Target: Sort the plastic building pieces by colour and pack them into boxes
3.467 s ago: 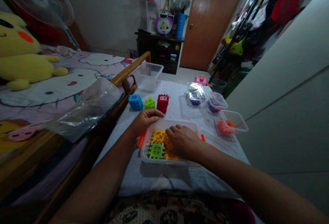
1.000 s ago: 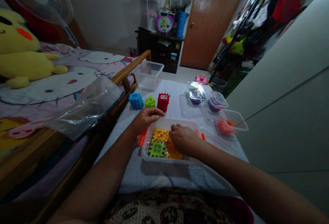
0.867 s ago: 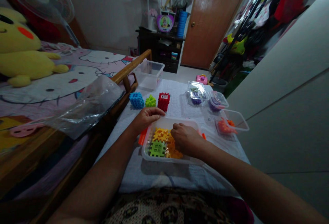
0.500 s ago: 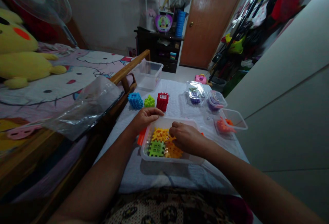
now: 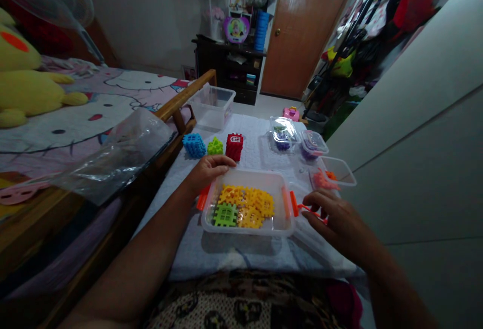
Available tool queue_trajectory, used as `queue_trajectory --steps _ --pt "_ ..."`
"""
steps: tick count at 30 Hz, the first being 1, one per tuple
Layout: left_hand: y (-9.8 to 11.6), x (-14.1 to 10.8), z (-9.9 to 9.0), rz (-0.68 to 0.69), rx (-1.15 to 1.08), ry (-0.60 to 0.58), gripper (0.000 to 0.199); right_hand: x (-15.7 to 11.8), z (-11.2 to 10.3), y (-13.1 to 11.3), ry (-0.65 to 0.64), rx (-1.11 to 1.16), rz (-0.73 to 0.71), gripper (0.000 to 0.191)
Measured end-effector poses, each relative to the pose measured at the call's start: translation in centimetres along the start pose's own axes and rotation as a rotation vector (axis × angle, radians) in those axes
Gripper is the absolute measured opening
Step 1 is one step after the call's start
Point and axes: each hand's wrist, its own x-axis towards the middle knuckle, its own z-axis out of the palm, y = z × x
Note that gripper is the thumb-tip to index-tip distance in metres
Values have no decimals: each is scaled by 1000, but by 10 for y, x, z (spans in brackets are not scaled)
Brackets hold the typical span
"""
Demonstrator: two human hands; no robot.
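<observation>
A clear plastic box [image 5: 247, 232] with orange clips stands in front of me on the cloth-covered table. Inside it lie several yellow interlocking building blocks [image 5: 251, 216] and a green window block [image 5: 225, 215]. My left hand [image 5: 213, 169] holds the box's far left corner, fingers and thumb at the rim. To the right of the box hovers my right hand [image 5: 337, 218], fingers apart and curved, with nothing seen in it. Below it is a thin orange-red strip [image 5: 310, 209], beside the right orange clip [image 5: 294, 203]; what it belongs to is partly hidden.
Behind the box stand blue blocks [image 5: 194, 146], lime blocks [image 5: 215, 146] and a red block stack [image 5: 234, 147]. At right are small clear containers [image 5: 284, 130] and an open tub [image 5: 345, 173] with orange pieces. A large clear bin [image 5: 215, 110] stands by the wooden bed rail [image 5: 171, 110].
My right hand has left the yellow blocks inside the box and moved right, past its right side, opening its fingers. My left hand stays at the corner. The view has shifted slightly.
</observation>
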Motion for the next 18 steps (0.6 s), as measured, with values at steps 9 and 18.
queue_trajectory --steps 9,18 --pt "-2 1 -3 -31 -41 2 21 -45 60 63 106 -201 123 69" --pt "-2 2 -4 -82 -122 -21 25 -31 72 75 113 -114 181 24"
